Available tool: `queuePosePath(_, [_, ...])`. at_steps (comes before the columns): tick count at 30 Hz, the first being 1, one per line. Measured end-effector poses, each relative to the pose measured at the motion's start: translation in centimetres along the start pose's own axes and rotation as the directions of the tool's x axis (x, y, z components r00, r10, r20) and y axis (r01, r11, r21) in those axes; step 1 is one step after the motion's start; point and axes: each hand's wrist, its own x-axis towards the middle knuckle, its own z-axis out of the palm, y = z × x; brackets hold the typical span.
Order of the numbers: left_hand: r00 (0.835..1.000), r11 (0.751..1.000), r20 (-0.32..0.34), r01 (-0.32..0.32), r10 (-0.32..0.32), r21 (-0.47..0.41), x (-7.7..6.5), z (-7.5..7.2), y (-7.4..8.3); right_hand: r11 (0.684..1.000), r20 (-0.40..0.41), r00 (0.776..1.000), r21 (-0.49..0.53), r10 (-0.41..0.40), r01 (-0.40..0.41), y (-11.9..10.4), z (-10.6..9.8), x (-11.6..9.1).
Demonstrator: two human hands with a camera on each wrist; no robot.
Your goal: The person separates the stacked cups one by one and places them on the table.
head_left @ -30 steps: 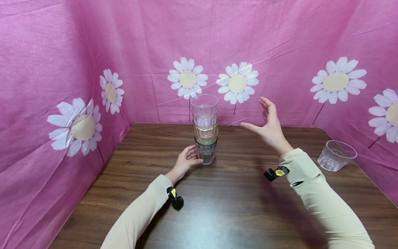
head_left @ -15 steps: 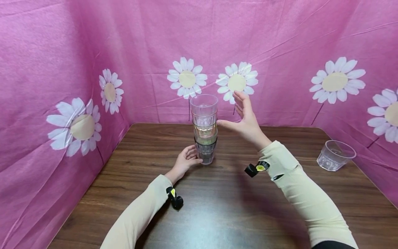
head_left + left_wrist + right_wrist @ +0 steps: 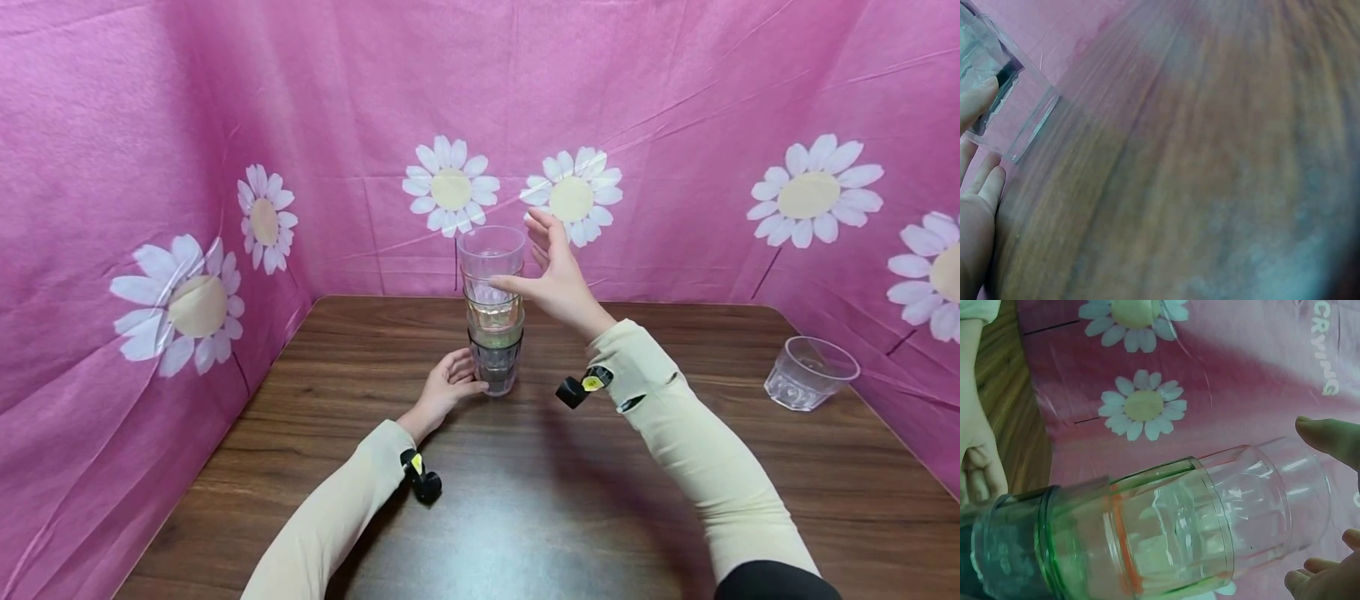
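A tall stack of nested tumblers [image 3: 495, 315] stands upright on the table. Its top tumbler [image 3: 1300, 500] is clear; tinted pink, orange and green bands lie below, and a dark grey tumbler sits low down. My left hand [image 3: 444, 390] holds the base from the left, thumb in front and fingers at the side; in the left wrist view the clear bottom wall [image 3: 1034, 119] shows between them. My right hand [image 3: 561, 279] is at the upper right of the stack, thumb and fingers spread on either side of the top tumbler. The right wrist view shows a gap between fingertips and tumbler.
A single clear tumbler [image 3: 810, 375] stands near the right edge of the brown wooden table [image 3: 337, 517]. Pink cloth [image 3: 360, 100] printed with white daisies hangs behind the table and along both sides.
My right hand has moved left from beside the stack until its thumb and fingers are around the upper part. The left hand and the tumblers have stayed in place.
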Motion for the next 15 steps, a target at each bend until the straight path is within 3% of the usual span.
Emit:
queuePosePath(8, [1.0, 1.0, 0.001, 0.005, -0.005, -0.005, 0.2, 0.0, -0.1, 0.995, 0.003, 0.997, 0.05, 0.083, -0.083, 0.0, 0.6, 1.2])
queuePosePath(15, [1.0, 1.0, 0.0, 0.003, -0.003, -0.014, 0.1, 0.1, 0.0, 0.993, 0.036, 0.994, 0.048, 0.104, -0.105, 0.3, 0.6, 1.8])
